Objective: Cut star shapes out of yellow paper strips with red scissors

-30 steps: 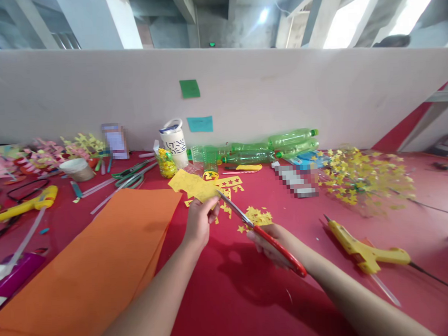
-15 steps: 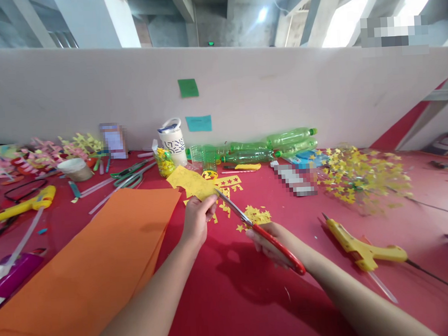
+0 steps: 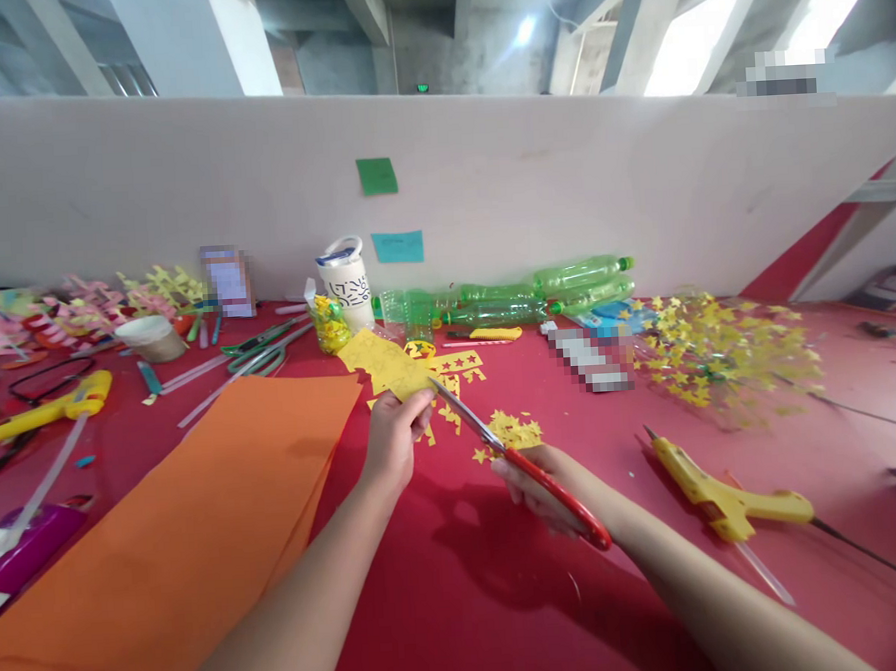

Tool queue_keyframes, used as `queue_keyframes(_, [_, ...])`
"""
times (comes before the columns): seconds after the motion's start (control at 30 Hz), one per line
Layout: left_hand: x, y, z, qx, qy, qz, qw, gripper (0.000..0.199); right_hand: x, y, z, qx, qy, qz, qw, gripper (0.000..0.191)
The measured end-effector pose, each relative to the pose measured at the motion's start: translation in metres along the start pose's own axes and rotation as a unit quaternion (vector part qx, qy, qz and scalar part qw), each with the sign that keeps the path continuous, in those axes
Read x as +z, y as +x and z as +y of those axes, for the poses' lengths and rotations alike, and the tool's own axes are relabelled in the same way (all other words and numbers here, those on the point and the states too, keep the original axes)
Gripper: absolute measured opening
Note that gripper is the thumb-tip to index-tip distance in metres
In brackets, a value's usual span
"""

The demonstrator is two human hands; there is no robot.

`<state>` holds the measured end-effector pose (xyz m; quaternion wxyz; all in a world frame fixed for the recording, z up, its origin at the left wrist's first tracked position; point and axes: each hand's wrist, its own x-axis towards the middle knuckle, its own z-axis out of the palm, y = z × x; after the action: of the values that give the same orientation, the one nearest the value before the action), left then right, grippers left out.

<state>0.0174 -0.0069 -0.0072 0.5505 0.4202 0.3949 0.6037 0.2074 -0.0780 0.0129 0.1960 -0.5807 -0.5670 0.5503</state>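
Observation:
My left hand (image 3: 394, 433) pinches the near edge of a yellow sheet of paper (image 3: 378, 359) between thumb and fingers. In my right hand (image 3: 553, 480) is a pair of red-handled scissors (image 3: 550, 485), their blades pointing up and left to the sheet's edge by my left thumb. The blades look closed or nearly so. Just beyond the scissors lies a small pile of yellow paper stars (image 3: 514, 430). Yellow offcuts with star-shaped holes (image 3: 460, 362) lie behind my left hand, partly hidden by it.
Orange sheets (image 3: 194, 519) cover the table's left front. A yellow glue gun (image 3: 731, 491) lies at right, below a bunch of yellow stars (image 3: 719, 356). Green plastic bottles (image 3: 502, 303), a white patterned cup (image 3: 344, 286) and green-handled scissors (image 3: 260, 357) line the back, before a white partition (image 3: 485, 183).
The yellow sheet has turned slightly in my left hand, its far end shifting a little right. Both hands and the scissors stay almost where they were.

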Motion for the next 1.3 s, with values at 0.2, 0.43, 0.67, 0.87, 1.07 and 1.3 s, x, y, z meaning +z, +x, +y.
queue_keyframes(0.2, [-0.0013,0.0018,-0.0018,0.003,-0.005,-0.007,1.000,0.031,0.0001,-0.0005,-0.0003,0.001,-0.006,0.003,1.000,0.054])
queue_keyframes(0.43, [-0.0027,0.0021,-0.0033,0.005,-0.007,-0.007,1.000,0.035,-0.0010,0.0012,0.0035,-0.010,0.001,-0.003,1.000,0.055])
queue_keyframes(0.67, [-0.0020,0.0013,-0.0017,0.001,-0.008,-0.012,1.000,0.033,-0.0008,0.0005,0.0043,-0.010,-0.008,-0.001,1.000,0.055])
queue_keyframes(0.87, [-0.0010,0.0018,-0.0010,-0.001,-0.025,0.016,1.000,0.021,-0.0011,0.0025,0.0032,-0.003,-0.001,0.002,1.000,0.053])
queue_keyframes(1.07, [-0.0027,0.0028,-0.0071,-0.005,-0.007,0.064,0.998,0.025,-0.0014,0.0029,0.0021,-0.007,0.009,-0.002,1.000,0.053])
queue_keyframes(1.3, [0.0013,-0.0023,-0.0086,-0.003,0.024,0.067,0.997,0.029,0.0016,0.0025,0.0056,-0.036,0.036,-0.027,0.998,0.058])
